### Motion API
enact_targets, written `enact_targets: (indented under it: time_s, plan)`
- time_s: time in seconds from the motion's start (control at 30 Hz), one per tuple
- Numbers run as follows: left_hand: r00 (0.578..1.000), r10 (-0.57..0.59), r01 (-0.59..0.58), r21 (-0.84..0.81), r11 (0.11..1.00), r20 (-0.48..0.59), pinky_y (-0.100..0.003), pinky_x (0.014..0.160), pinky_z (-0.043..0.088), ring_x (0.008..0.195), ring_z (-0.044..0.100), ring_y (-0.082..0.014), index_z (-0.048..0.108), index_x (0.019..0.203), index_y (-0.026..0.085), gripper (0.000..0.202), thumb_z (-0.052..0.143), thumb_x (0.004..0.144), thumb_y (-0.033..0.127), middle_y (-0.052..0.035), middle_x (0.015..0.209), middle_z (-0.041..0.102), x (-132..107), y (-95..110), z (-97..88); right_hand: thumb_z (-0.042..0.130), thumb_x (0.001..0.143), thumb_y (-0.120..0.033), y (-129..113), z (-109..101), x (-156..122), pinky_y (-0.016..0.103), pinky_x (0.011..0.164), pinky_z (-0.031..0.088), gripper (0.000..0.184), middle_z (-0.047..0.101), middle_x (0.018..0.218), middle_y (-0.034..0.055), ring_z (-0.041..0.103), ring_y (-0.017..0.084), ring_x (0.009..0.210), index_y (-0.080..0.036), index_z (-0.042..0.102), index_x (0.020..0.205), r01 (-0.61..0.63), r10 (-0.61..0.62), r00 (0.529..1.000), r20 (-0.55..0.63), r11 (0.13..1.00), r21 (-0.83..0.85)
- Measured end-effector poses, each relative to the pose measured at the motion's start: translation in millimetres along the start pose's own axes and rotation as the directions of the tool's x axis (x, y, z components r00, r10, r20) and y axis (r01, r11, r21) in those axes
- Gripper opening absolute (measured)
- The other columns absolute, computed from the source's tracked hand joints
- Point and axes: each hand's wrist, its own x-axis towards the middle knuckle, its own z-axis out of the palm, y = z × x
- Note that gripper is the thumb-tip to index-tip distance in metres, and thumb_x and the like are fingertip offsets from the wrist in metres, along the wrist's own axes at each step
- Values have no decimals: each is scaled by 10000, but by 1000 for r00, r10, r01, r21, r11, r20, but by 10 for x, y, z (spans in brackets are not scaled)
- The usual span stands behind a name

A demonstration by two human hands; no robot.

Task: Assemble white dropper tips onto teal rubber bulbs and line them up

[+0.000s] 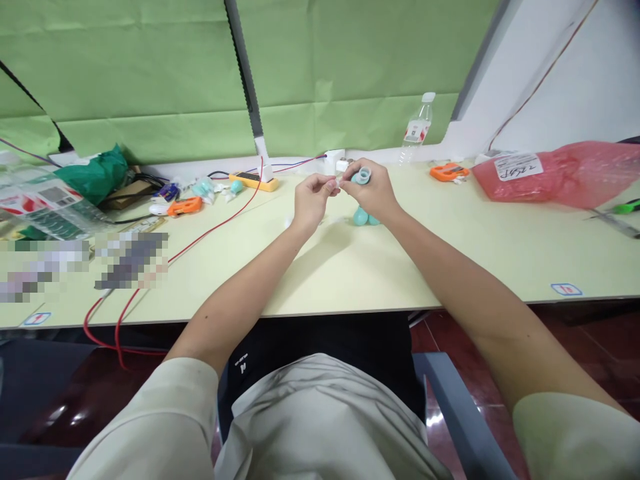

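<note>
My left hand is closed in a pinch above the middle of the table, its fingertips meeting those of my right hand. Between the fingertips there is a small whitish bit, too small to name. A small teal bottle with an open, pale, ringed neck is gripped in my right hand, its neck sticking up past the fingers. Just below that hand, rounded teal pieces show, partly hidden by the hand; I cannot tell whether they are part of the bottle.
A clear water bottle stands at the back. To the right are an orange tool and a red plastic bag. At left lie a yellow meter, another orange tool, wrapped bottles and a red cable.
</note>
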Motion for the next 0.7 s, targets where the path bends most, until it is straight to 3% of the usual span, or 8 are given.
enact_targets:
  time_s: [0.17,0.7]
  plan:
    - [999,30,-30,22,999,19,-298,781,560,741,686,-131,694,847,168,252,813,819,389,-25,789,713,18,-1,-14,741,760,-270,43,14,18,345,681,497,175,621,847,31,580,194,772,-211,588,820,-65,62,998,33,993,99]
    - [991,134,-130,98,987,-29,-282,746,587,732,692,-130,715,835,180,91,767,843,255,-24,791,725,-11,-46,8,771,725,-276,-8,27,13,344,758,508,200,618,815,19,571,178,791,-198,592,767,-111,111,994,4,992,50]
